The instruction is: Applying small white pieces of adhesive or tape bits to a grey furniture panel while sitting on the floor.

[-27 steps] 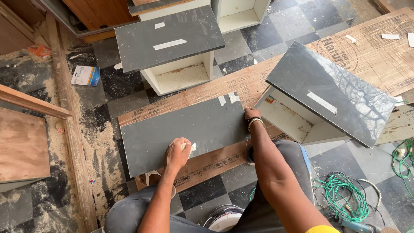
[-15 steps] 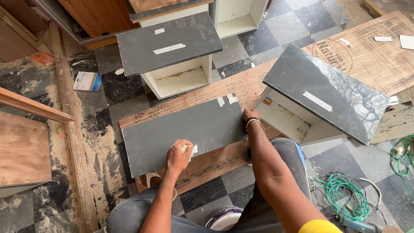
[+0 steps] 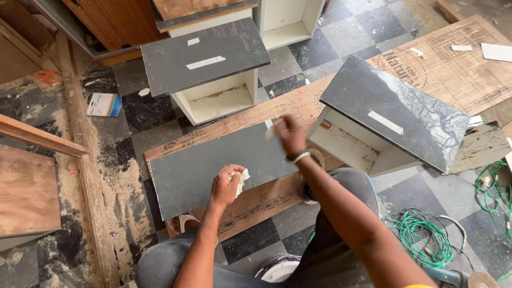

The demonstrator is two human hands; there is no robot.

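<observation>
Far left, an orange wrapper [image 3: 49,78] lies on the dusty floor [image 3: 114,176], and just right of it a small blue-and-white box [image 3: 104,104]. Next, a grey panel [image 3: 213,168] lies flat on a plywood strip [image 3: 256,200]. The left hand [image 3: 226,185] is closed on a crumpled white rag [image 3: 241,178], pressing it to the panel. Behind stands a grey-topped cabinet [image 3: 205,61] with a white tape strip [image 3: 206,62]. The right hand [image 3: 290,133] is lifted above the panel's right end, blurred, pinching something pale; can't tell what. Right again, a tilted cabinet [image 3: 397,112] with its own white strip [image 3: 385,122]. Green cable [image 3: 421,237] coils on the floor at far right.
</observation>
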